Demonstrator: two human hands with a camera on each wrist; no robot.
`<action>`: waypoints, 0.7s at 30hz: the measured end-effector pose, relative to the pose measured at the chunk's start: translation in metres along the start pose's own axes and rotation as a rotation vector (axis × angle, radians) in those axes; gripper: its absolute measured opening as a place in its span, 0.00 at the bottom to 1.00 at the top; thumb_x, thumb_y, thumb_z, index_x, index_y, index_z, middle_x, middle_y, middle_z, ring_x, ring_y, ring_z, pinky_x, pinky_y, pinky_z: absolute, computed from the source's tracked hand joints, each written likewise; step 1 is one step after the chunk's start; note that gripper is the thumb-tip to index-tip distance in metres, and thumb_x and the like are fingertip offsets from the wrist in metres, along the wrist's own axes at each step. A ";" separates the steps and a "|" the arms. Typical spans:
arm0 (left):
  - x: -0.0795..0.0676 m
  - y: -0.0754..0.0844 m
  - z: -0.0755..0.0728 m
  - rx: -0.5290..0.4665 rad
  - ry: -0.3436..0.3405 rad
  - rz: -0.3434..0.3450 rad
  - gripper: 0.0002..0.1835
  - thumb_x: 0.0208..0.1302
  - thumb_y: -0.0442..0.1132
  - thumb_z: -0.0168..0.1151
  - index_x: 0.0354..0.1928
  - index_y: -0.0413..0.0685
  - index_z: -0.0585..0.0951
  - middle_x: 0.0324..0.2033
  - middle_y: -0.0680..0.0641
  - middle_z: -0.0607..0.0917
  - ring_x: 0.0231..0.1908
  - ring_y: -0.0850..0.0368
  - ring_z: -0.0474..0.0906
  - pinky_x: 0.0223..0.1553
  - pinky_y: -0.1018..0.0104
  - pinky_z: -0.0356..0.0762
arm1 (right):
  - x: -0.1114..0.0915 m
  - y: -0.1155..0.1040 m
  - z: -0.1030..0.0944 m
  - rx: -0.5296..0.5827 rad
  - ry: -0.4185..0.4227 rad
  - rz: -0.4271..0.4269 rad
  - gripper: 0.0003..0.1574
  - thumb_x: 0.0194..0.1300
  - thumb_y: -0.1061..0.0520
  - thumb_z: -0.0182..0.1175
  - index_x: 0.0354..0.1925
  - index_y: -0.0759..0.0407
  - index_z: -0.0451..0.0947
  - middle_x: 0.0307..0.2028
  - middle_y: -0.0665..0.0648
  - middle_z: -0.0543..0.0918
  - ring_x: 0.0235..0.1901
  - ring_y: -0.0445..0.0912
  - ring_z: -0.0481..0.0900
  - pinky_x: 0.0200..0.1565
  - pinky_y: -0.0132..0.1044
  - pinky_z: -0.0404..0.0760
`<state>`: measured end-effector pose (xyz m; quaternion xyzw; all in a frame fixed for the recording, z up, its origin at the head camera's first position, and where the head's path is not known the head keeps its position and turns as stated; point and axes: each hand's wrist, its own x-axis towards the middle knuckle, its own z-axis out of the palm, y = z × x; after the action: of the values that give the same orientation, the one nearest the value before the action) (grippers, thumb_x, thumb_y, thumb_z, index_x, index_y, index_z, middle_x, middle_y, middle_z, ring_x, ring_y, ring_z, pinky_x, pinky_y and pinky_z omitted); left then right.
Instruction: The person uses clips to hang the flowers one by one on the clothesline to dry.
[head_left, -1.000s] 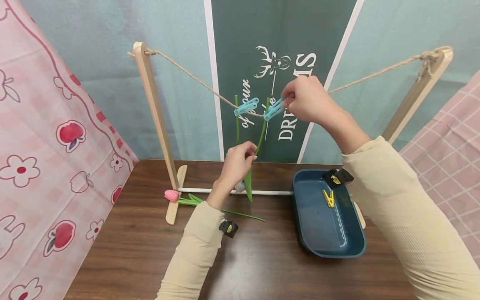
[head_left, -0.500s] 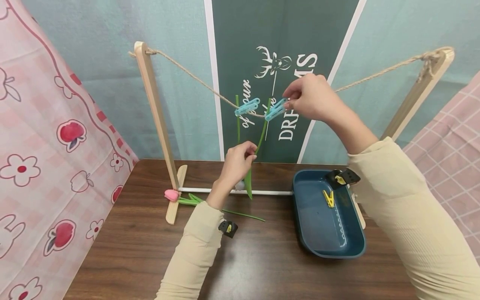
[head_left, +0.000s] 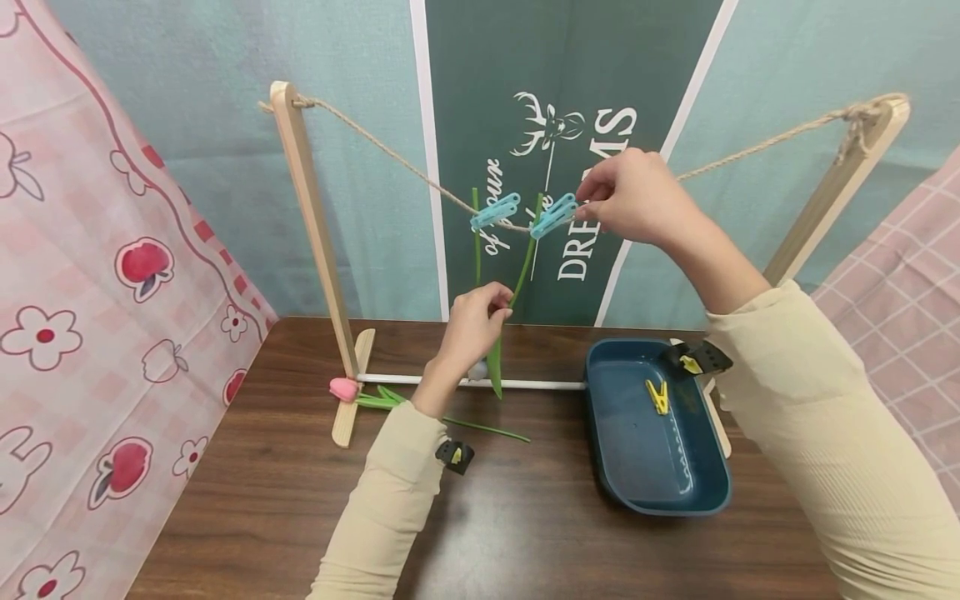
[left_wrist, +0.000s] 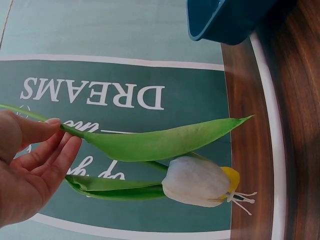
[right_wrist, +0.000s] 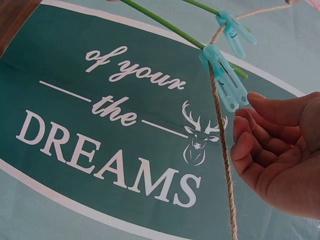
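My left hand (head_left: 474, 327) pinches the green stem (head_left: 522, 271) of an artificial tulip. A long leaf (left_wrist: 165, 140) extends beyond those fingers in the left wrist view, beside a white tulip head (left_wrist: 195, 181). The stem's upper end is clipped to the rope by a light blue clothespin (head_left: 553, 217). My right hand (head_left: 630, 196) is beside that clothespin, thumb and fingers loosely bent, fingertips right at its handle ends. Another blue clothespin (head_left: 495, 212) clips a second green stem (head_left: 477, 250) to the left; its lower part is hidden behind my left hand.
The rope (head_left: 375, 143) sags between two wooden posts (head_left: 311, 225), with a white rod (head_left: 543, 385) low between them. A pink tulip (head_left: 343, 389) lies on the table (head_left: 300, 517). A blue basin (head_left: 637, 467) at right holds a yellow clothespin (head_left: 657, 397).
My right hand has drawn slightly right, off the clothespin's handles, which the fingers overlapped before. The clothespin stays on the rope and stem. My left hand keeps its pinch nearly in place.
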<state>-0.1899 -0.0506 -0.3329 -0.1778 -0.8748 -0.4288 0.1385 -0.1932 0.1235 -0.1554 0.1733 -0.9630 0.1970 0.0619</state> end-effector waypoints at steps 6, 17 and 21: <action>0.000 -0.002 0.000 0.013 -0.005 -0.009 0.05 0.59 0.29 0.59 0.38 0.41 0.80 0.31 0.47 0.82 0.33 0.56 0.77 0.37 0.66 0.74 | -0.003 0.003 0.002 -0.006 -0.015 0.008 0.09 0.58 0.62 0.60 0.36 0.67 0.81 0.25 0.59 0.81 0.25 0.50 0.74 0.27 0.39 0.68; -0.002 -0.004 -0.001 -0.004 -0.011 -0.007 0.05 0.59 0.29 0.59 0.37 0.38 0.80 0.31 0.46 0.82 0.32 0.56 0.77 0.36 0.64 0.74 | -0.008 0.008 0.006 -0.012 -0.069 -0.008 0.09 0.59 0.61 0.59 0.35 0.66 0.81 0.25 0.59 0.81 0.24 0.49 0.74 0.26 0.39 0.69; -0.004 -0.005 -0.002 -0.012 -0.017 -0.017 0.05 0.60 0.32 0.59 0.37 0.39 0.81 0.32 0.46 0.82 0.33 0.56 0.77 0.36 0.65 0.74 | -0.011 0.010 0.009 -0.002 -0.090 -0.016 0.08 0.59 0.61 0.59 0.35 0.66 0.81 0.24 0.58 0.81 0.21 0.48 0.74 0.26 0.39 0.69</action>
<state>-0.1882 -0.0559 -0.3369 -0.1751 -0.8748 -0.4337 0.1263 -0.1872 0.1316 -0.1689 0.1898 -0.9636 0.1873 0.0202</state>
